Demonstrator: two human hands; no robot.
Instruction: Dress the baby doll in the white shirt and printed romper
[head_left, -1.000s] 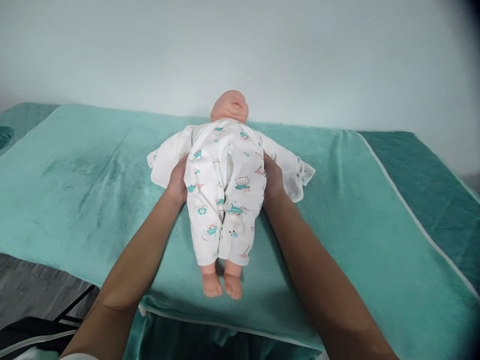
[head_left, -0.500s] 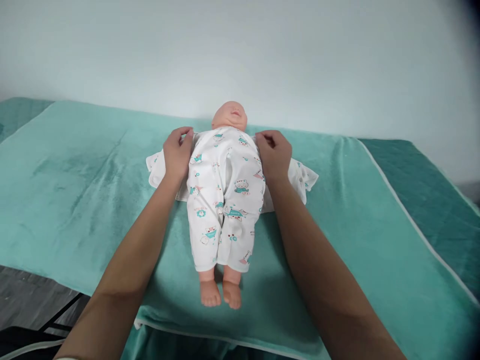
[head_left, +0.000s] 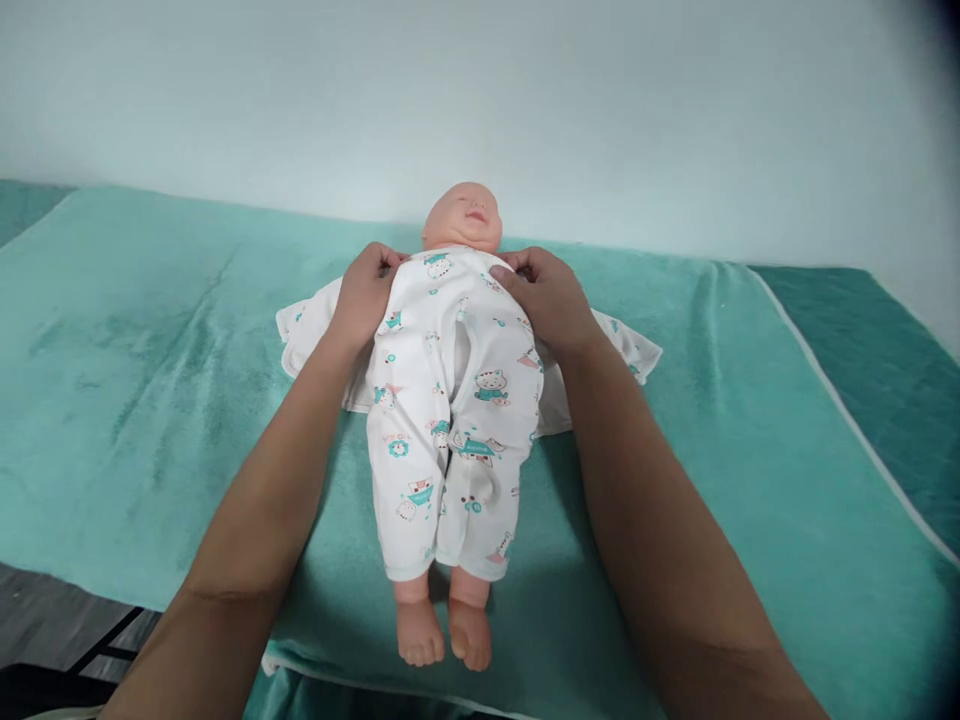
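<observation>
A baby doll (head_left: 463,215) lies on its back with its bare feet toward me. White printed baby trousers (head_left: 405,400) cover it from just below the chin to above the ankles. At the doll's left-hand side in view, my left hand (head_left: 367,290) is closed on the trousers' top edge. My right hand (head_left: 551,300) pinches the opposite top corner, its thumb lying over the fabric. A white baby shirt (head_left: 311,325) is spread beneath the doll, its sleeves showing beyond both my wrists. My fingertips are partly hidden behind the cloth.
A light green blanket (head_left: 150,400) with white edging lies under everything. Darker green cloth (head_left: 862,350) shows at the right. A pale wall (head_left: 480,100) rises behind. Grey floor (head_left: 45,610) and dark bars are at lower left.
The doll appears slightly larger, as the view has shifted closer. Both hands have moved inward on the trousers' top edge, and my right thumb now rests over the cloth.
</observation>
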